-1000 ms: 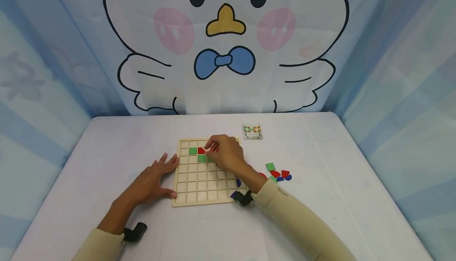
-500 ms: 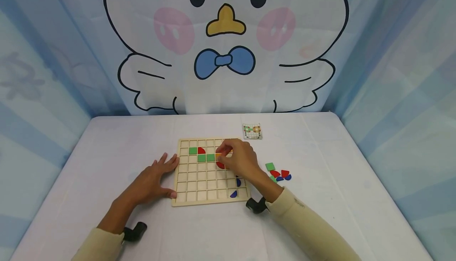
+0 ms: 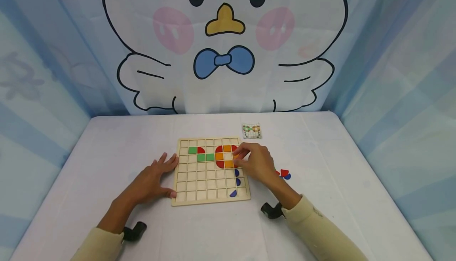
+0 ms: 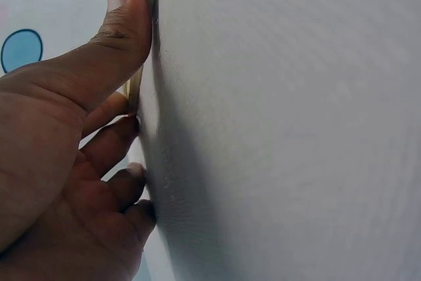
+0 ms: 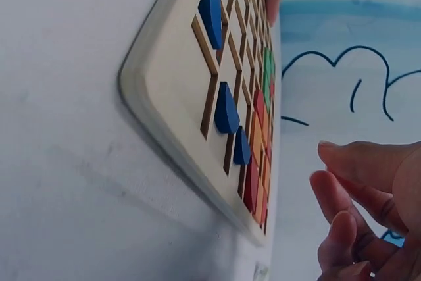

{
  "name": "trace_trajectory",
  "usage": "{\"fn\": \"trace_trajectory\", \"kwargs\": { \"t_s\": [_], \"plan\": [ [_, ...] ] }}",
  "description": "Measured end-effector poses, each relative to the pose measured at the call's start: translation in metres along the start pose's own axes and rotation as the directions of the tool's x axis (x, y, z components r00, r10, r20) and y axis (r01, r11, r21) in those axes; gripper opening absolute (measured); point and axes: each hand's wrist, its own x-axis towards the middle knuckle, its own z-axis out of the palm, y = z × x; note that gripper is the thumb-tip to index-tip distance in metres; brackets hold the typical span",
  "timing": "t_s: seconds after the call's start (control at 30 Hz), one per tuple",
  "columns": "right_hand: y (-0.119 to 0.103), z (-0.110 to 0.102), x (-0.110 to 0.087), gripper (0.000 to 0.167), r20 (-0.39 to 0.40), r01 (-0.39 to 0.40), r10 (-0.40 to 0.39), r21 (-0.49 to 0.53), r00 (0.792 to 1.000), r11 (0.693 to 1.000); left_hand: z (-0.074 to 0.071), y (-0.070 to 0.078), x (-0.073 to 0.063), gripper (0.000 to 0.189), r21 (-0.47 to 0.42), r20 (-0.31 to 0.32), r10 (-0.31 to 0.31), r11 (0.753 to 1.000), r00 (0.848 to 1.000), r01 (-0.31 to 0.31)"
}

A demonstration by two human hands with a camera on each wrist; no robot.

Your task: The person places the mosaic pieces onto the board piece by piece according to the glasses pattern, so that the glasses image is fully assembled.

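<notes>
My left hand [image 3: 153, 178] rests at the left edge of a wooden grid board [image 3: 196, 186], thumb and fingers spread. In the left wrist view its thumb [image 4: 122, 31] lies along the board's edge. My right hand [image 3: 256, 160] is at the board's upper right, thumb and fingers partly bent; in the right wrist view there is a gap between thumb and index finger with nothing in it. Green squares [image 3: 192, 150], a red quarter-circle [image 3: 201, 150], orange squares [image 3: 219, 156] and blue rounded pieces [image 3: 238, 182] sit on the board. My right hand covers part of its right side.
A small pattern card [image 3: 251, 131] lies beyond the board's far right corner. Loose red [image 3: 284, 172] and blue [image 3: 287, 176] pieces lie on the white tablecloth [image 3: 331, 154] right of the board, partly hidden by my right forearm. A printed curtain [image 3: 224, 95] hangs behind the table.
My right hand has moved right, from near the red quarter-circle to the board's right side, uncovering red and orange pieces. My left hand has stayed in place.
</notes>
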Motion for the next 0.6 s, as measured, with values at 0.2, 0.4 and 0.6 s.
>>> {"fn": "trace_trajectory", "kwargs": {
  "t_s": [0.2,0.4,0.6],
  "plan": [
    [0.014,-0.009,-0.005,0.014,-0.004,-0.041,0.041,-0.022,0.999,0.999,-0.001,0.000,0.000,0.118,0.001,-0.002,0.002,1.000,1.000,-0.002],
    [0.026,-0.016,-0.011,0.014,0.009,-0.062,0.062,-0.022,0.998,0.998,0.000,-0.001,0.000,0.118,-0.007,0.001,-0.007,1.000,1.000,0.007],
    [0.041,-0.022,-0.016,0.016,0.031,-0.083,0.085,-0.041,0.996,0.996,0.000,-0.001,0.000,0.118,-0.008,-0.001,-0.005,1.000,1.000,0.005]
  ]
}}
